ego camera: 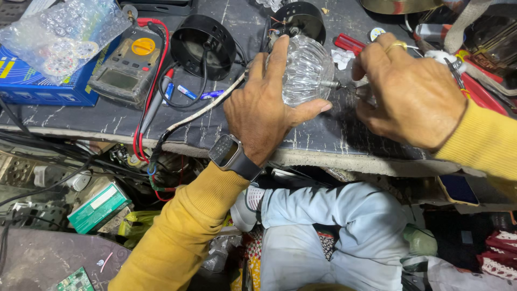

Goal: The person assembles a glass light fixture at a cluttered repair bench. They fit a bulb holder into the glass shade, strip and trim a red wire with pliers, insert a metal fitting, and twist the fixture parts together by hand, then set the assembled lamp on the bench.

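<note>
grey multimeter (126,67) with red leads, bubble wrap (64,35) on blue box (32,86), black round housing (202,46)

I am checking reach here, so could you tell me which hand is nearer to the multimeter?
Left. The left hand rests on the ribbed glass shade, just right of the multimeter; the right hand is farther right, beyond the shade.

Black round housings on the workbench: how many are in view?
2. One black housing sits open beside the multimeter; the other black housing lies behind the ribbed glass cover that the left hand holds. More may be hidden.
</note>
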`<act>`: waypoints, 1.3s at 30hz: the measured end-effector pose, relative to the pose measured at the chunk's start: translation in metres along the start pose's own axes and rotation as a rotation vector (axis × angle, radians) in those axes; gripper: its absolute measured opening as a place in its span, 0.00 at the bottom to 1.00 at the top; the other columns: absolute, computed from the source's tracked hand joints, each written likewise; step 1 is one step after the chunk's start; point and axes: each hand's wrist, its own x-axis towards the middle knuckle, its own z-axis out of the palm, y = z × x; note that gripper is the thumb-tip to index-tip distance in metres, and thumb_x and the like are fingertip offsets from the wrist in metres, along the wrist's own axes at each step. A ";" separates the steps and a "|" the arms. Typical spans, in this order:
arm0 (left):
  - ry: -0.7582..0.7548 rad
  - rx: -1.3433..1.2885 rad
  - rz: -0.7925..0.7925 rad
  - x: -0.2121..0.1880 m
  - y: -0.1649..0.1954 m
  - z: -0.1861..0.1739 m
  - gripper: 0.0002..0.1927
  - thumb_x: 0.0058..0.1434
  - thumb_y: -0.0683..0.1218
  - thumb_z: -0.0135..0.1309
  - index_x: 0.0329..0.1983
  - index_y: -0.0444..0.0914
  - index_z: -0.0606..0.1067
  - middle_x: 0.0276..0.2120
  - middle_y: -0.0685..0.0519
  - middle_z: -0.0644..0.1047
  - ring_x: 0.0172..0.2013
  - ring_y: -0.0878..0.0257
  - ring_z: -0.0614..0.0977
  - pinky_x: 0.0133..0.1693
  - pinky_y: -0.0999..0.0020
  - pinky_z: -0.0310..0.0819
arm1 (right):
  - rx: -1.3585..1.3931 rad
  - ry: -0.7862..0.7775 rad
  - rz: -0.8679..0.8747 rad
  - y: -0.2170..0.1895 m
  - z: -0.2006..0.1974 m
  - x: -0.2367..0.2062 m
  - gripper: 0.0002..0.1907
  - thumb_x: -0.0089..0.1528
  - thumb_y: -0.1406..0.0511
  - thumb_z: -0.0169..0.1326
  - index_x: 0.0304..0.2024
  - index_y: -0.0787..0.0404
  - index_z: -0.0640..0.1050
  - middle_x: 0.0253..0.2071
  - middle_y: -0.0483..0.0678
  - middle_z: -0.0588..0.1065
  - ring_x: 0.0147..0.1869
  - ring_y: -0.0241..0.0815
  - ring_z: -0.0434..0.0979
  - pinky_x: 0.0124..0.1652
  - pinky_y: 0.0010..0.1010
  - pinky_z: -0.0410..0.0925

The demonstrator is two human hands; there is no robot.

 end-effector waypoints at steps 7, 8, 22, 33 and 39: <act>-0.028 -0.026 -0.015 0.002 0.000 -0.001 0.60 0.45 0.80 0.62 0.72 0.41 0.63 0.55 0.41 0.77 0.37 0.43 0.84 0.30 0.52 0.78 | 0.163 0.222 -0.086 0.006 -0.006 -0.016 0.23 0.58 0.63 0.64 0.52 0.65 0.73 0.41 0.58 0.74 0.40 0.55 0.78 0.39 0.41 0.71; -0.028 -0.023 -0.015 0.001 0.000 -0.001 0.60 0.45 0.80 0.63 0.72 0.41 0.63 0.55 0.41 0.77 0.37 0.42 0.84 0.30 0.52 0.78 | 0.218 0.120 0.074 0.007 -0.004 -0.016 0.25 0.60 0.61 0.63 0.55 0.66 0.72 0.36 0.57 0.75 0.35 0.52 0.78 0.36 0.39 0.70; -0.001 -0.025 0.019 -0.002 -0.003 0.002 0.60 0.46 0.80 0.63 0.73 0.40 0.62 0.57 0.38 0.76 0.38 0.43 0.84 0.32 0.54 0.79 | 1.363 -0.059 0.620 0.032 0.025 -0.005 0.16 0.75 0.56 0.49 0.52 0.63 0.73 0.37 0.48 0.72 0.28 0.38 0.73 0.25 0.28 0.66; -0.022 0.000 -0.011 0.003 0.000 0.000 0.61 0.44 0.80 0.62 0.72 0.41 0.63 0.55 0.40 0.77 0.36 0.44 0.84 0.29 0.53 0.78 | 1.286 -0.197 0.588 0.046 0.030 -0.013 0.16 0.64 0.64 0.58 0.51 0.65 0.77 0.38 0.50 0.77 0.34 0.37 0.75 0.32 0.33 0.70; -0.025 -0.014 0.000 0.002 0.000 -0.001 0.60 0.46 0.80 0.62 0.73 0.40 0.62 0.53 0.42 0.77 0.38 0.44 0.84 0.31 0.53 0.78 | 1.294 -0.080 0.637 0.037 0.036 -0.008 0.15 0.69 0.60 0.52 0.44 0.68 0.77 0.35 0.49 0.77 0.35 0.36 0.77 0.36 0.30 0.73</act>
